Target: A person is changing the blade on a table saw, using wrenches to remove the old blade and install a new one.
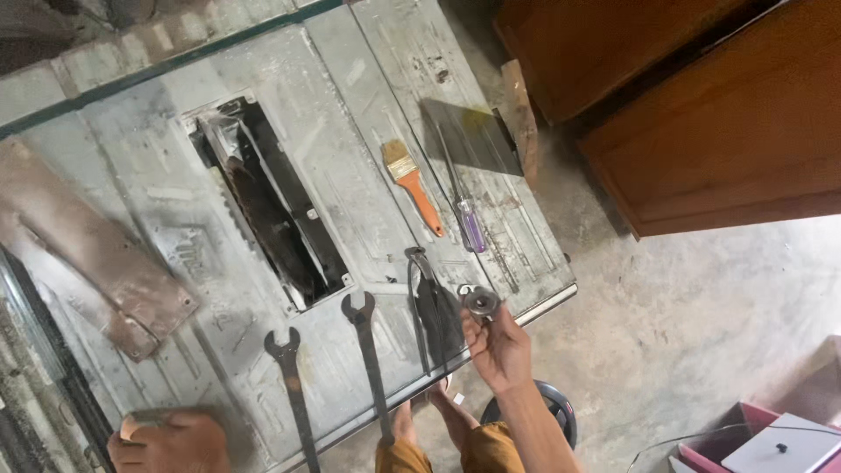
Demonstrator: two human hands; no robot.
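At lower left, the left hand (171,441) presses flat, grasping nothing, on the worktop (350,166). The right hand (498,349) pinches a round metal disc (481,303) at lower centre, beside two wrenches (371,368), a paintbrush (412,186) and a screwdriver (464,206).

Single head view looks steeply down, near, over the metal saw table (175,140); floor beyond

A small round metal flange (481,302), dull grey, sits pinched upright above the table's edge.
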